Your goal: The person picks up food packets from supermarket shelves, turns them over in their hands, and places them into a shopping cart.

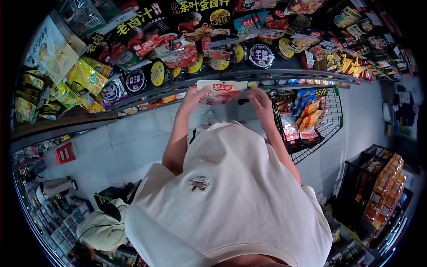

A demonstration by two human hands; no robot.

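Head view: with a stocked shelf (pixel 293 72) at twelve o'clock and a wire cart (pixel 336 107) at three, a pouch (pixel 222 93) is held near the shelf, seemingly so its printed front shows, its nine-o'clock end clamped by the left hand (pixel 191 99), while the grip of the right hand (pixel 261 101) opposite cannot be told.

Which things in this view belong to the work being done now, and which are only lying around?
Belong to the work:
- white-and-red packet, held up
- shopping cart, probably

Only around:
- round tubs
- yellow packets
- orange packets
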